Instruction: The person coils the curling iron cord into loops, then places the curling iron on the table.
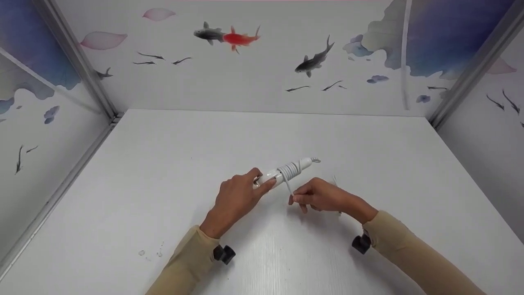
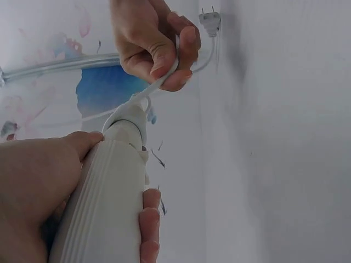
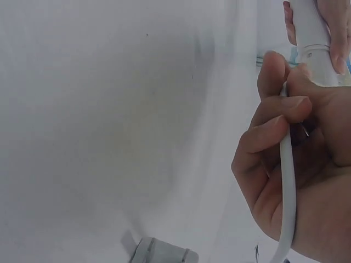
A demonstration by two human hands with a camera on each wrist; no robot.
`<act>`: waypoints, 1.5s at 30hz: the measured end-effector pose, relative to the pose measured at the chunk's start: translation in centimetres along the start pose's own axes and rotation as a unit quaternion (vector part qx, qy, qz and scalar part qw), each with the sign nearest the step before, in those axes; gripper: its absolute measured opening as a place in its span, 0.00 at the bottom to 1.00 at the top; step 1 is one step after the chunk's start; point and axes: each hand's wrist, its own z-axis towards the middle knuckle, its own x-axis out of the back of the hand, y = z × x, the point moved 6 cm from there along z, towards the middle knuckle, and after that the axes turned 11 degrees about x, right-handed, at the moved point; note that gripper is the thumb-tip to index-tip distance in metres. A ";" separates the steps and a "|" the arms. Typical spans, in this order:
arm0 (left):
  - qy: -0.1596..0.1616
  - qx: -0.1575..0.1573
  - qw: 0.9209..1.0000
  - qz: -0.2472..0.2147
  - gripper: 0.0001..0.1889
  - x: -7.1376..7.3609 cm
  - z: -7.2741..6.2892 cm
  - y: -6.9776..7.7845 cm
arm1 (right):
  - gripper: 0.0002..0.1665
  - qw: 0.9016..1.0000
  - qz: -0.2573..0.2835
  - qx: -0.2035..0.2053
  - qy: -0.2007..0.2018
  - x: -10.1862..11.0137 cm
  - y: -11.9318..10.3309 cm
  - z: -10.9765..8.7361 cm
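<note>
A slim white corded appliance with a rod-shaped body (image 1: 269, 177) is held at its near end by my left hand (image 1: 237, 196), thumb along one side and fingers round the other. Its white cord (image 1: 290, 170) is wound in several tight coils about the far part, and a looped end sticks out beyond. My right hand (image 1: 323, 194) pinches the cord just off the coils, between thumb and fingers. In the right wrist view the cord (image 3: 288, 181) runs on across the palm. The two-pin plug (image 2: 210, 22) hangs past the right hand in the left wrist view.
Both hands work over a white table (image 1: 163, 164), with small wet-looking marks (image 1: 141, 253) at its front left. White panels printed with fish and lotus stand at the back and sides, joined by grey metal posts (image 1: 470, 61). Black wrist cameras (image 1: 224, 254) sit on both sleeves.
</note>
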 end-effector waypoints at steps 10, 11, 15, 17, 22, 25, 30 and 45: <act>-0.025 -0.013 0.999 -0.017 0.24 0.7 -0.5 0.8 | 0.30 0.991 -0.031 -0.132 0.021 0.7 2.5 0.6; -0.029 -0.019 0.999 -0.014 0.24 0.7 -0.6 0.9 | 0.28 0.992 -0.030 -0.122 0.020 0.9 2.5 0.8; -0.049 -0.046 0.998 -0.010 0.23 0.7 -0.9 1.3 | 0.16 0.996 -0.004 -0.085 0.016 1.4 2.4 1.4; -0.063 -0.055 0.996 -0.015 0.22 0.7 -1.0 1.3 | 0.12 0.997 0.008 -0.072 0.015 1.8 2.4 1.5; -0.113 -0.076 0.990 -0.033 0.20 0.3 -0.9 1.1 | 0.06 1.000 0.004 -0.017 0.011 3.1 1.8 1.8; -0.138 -0.096 0.985 -0.035 0.20 0.1 -1.0 1.2 | 0.06 1.000 0.010 0.007 0.005 4.1 1.5 1.8; -0.162 -0.126 0.979 -0.010 0.19 -0.4 -1.3 1.5 | 0.07 1.000 -0.006 -0.010 -0.001 5.3 1.0 1.6; -0.168 -0.089 0.982 0.009 0.21 -1.3 -1.2 1.1 | 0.03 0.992 -0.105 -0.019 0.073 5.4 -4.8 1.0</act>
